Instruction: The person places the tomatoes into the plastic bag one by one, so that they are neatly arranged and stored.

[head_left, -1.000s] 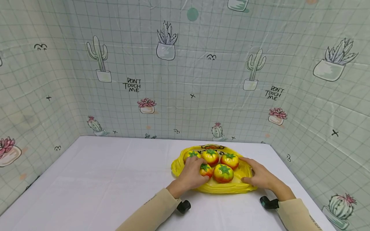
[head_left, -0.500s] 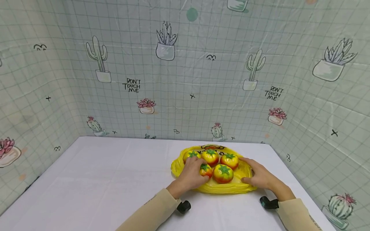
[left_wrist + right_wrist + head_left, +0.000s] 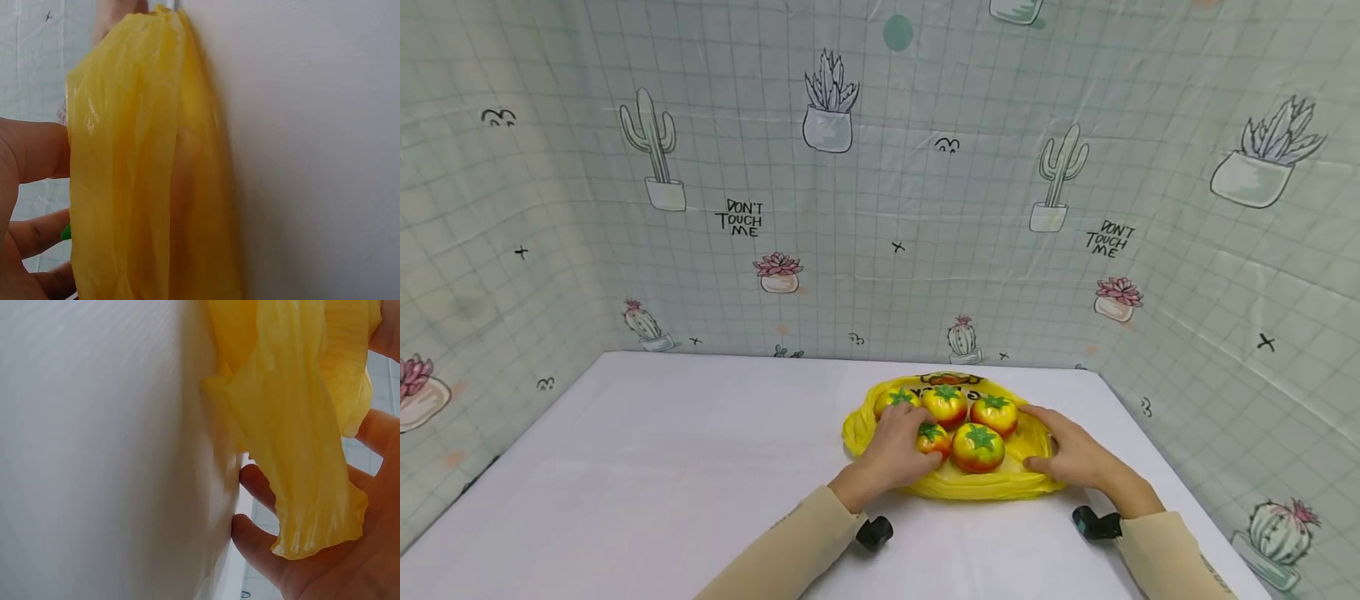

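On the white table (image 3: 662, 467), toward its right half, a yellow plastic bag (image 3: 861, 429) is lying spread flat with five tomatoes resting on top of it. Going from the left, the left hand (image 3: 895, 454) is lying over the bag's left part, its fingers loosely bent and reaching forward over the plastic. Its fingertips are sitting between the far-left tomato (image 3: 891, 398) and the small near tomato (image 3: 933, 438), touching or nearly touching both; whether it is actually pinching the plastic cannot be told from the head view. In the left wrist view the fingers (image 3: 31, 156) are showing beside the crumpled yellow film (image 3: 144, 187), slightly curved and close against it.

Behind the small tomato, the middle back tomato (image 3: 945, 403) and the right back tomato (image 3: 994, 414) are sitting side by side, and the large front tomato (image 3: 978, 447) is lying just in front of them, between the two hands.

Further right, the right hand (image 3: 1071, 457) is resting on the bag's right edge, fingers relaxed and spread, thumb pointing in toward the large front tomato. In the right wrist view a fold of the bag (image 3: 294, 444) is draping across the open palm (image 3: 350, 562), with the fingers lying under the plastic against the table.
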Demonstrator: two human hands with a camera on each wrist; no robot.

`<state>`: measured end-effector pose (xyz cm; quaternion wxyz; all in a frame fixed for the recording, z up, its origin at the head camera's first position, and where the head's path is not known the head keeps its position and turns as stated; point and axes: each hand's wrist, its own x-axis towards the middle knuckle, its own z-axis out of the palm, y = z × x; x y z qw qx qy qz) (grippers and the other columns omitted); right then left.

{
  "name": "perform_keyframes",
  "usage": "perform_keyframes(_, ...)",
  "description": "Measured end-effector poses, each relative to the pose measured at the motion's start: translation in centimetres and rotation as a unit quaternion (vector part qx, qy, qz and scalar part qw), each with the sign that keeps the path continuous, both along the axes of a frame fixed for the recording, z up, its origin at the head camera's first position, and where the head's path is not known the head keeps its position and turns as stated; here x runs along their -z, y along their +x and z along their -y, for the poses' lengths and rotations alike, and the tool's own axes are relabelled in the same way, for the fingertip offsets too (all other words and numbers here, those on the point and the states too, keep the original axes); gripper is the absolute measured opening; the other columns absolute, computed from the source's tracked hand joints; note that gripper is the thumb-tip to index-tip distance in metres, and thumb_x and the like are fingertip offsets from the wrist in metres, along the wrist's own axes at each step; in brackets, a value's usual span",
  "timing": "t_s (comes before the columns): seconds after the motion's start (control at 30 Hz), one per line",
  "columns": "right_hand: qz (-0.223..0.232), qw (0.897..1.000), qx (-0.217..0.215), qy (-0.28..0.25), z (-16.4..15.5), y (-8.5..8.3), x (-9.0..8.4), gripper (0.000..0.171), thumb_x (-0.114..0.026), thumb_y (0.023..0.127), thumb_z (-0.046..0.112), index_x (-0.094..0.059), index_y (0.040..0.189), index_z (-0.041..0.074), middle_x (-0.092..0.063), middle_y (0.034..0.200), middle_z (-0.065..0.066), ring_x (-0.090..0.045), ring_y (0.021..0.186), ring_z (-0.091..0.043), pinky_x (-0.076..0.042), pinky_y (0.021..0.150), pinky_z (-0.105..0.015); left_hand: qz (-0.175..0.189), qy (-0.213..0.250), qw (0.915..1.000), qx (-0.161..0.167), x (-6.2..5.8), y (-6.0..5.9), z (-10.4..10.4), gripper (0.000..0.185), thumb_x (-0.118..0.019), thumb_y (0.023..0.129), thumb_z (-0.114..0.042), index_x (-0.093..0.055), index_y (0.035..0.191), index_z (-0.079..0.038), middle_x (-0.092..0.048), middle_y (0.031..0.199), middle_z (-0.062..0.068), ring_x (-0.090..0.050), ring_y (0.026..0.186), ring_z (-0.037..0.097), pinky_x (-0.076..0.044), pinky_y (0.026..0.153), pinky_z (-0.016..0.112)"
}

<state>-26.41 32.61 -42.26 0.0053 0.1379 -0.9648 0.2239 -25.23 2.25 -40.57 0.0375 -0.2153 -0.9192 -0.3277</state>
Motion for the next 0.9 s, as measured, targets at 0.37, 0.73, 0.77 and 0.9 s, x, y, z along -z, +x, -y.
perform_keyframes(0.37,-0.026,0.999,-0.02,-0.004,-0.3,-0.1,0.0,0.073,-0.071,0.08,0.036,-0.041,0.142,0.012,-0.042,0.141,-0.021,-0.038,0.128,-0.045,-0.029,0.1,-0.065,-0.014,0.017,0.9998,0.002,-1.1,0.5,1.3,0.041,-0.068,0.082,-0.025,-0.062,0.119,-0.011,-0.051,0.118,0.004,-0.043,0.113,0.023,-0.042,0.096,0.038)
perform_keyframes(0.73,-0.054,0.998,-0.039,-0.02,-0.3,0.0,-0.5,0.072,-0.065,0.085,0.047,-0.042,0.143,0.012,-0.043,0.142,-0.018,-0.038,0.129,-0.043,-0.028,0.099,-0.067,-0.027,0.006,0.9996,0.008,-1.5,0.5,5.0,0.037,-0.067,0.084,-0.023,-0.062,0.117,-0.007,-0.051,0.116,0.007,-0.045,0.104,0.021,-0.043,0.09,0.038)
perform_keyframes(0.77,-0.054,0.998,-0.038,-0.018,-0.3,0.0,-0.6,0.073,-0.065,0.085,0.048,-0.041,0.143,0.012,-0.043,0.142,-0.018,-0.037,0.129,-0.043,-0.028,0.099,-0.067,-0.032,0.003,0.9994,0.008,-1.5,0.5,5.4,0.037,-0.067,0.085,-0.023,-0.062,0.117,-0.007,-0.051,0.116,0.008,-0.045,0.103,0.021,-0.043,0.089,0.038)
perform_keyframes(0.9,-0.057,0.998,-0.033,-0.005,-0.6,0.2,-1.2,0.072,-0.063,0.086,0.051,-0.042,0.143,0.013,-0.043,0.141,-0.018,-0.038,0.128,-0.043,-0.03,0.098,-0.067,-0.064,-0.01,0.9979,0.007,-1.5,0.4,7.1,0.035,-0.068,0.084,-0.022,-0.063,0.115,-0.005,-0.052,0.113,0.008,-0.046,0.102,0.023,-0.043,0.09,0.039)
